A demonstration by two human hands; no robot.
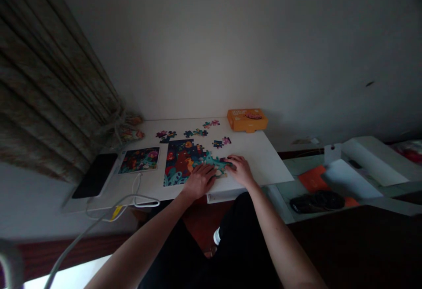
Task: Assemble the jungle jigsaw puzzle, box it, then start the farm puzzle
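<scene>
A partly assembled jigsaw puzzle (178, 161) lies on the white table, its left side filled with a dark, colourful picture and its upper right edge uneven. My left hand (199, 181) rests flat over the puzzle's lower middle, fingers stretched out. At the puzzle's right edge, my right hand (240, 171) has its fingers and thumb bent around a puzzle piece (223, 159), largely hidden by the fingertips. Loose puzzle pieces (198, 133) lie in small groups beyond the puzzle, with a couple more pieces (217, 143) nearer my right hand.
A printed picture sheet (138, 160) and a dark tablet-like device (95, 175) lie left, with a white cable (145, 199) over the table's front edge. An orange box (248, 120) stands at the back right. A curtain (49, 60) hangs left; a black object (316, 202) lies right.
</scene>
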